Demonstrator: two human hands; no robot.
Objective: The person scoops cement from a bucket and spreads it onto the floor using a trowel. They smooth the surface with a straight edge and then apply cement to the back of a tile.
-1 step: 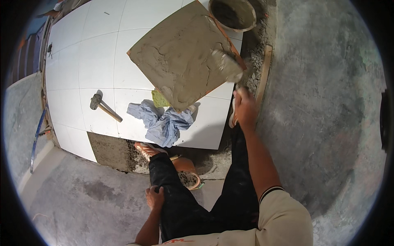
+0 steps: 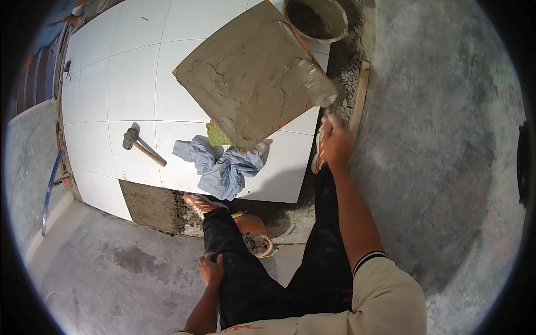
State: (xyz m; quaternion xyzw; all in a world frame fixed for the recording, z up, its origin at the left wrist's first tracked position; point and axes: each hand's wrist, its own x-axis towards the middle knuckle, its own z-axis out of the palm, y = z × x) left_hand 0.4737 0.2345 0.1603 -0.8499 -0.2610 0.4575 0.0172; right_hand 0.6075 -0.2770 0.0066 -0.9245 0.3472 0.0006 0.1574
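My right hand (image 2: pixel 337 142) is closed around the handle of a trowel (image 2: pixel 318 84), whose blade is blurred by motion. The blade is at the right edge of a large square tile (image 2: pixel 240 72) with grey mortar spread over its upturned back. My left hand (image 2: pixel 211 268) rests against the side of my left leg near the knee, holding no tool, its fingers partly hidden. By the tile's near corner lie a crumpled blue cloth (image 2: pixel 229 176) and a yellow-green sponge (image 2: pixel 216 134).
A mallet (image 2: pixel 144 146) lies on the white floor tiles (image 2: pixel 131 84) to the left. A mortar bucket (image 2: pixel 316 19) stands at the far right. Below it runs a wooden strip (image 2: pixel 360 100) beside rubble. An orange container (image 2: pixel 254 231) sits between my legs, near a patch of bare mortar (image 2: pixel 153 206).
My right hand and the trowel have shifted slightly; the blade has moved right and down, toward the tile's right edge. My left hand stays where it was.
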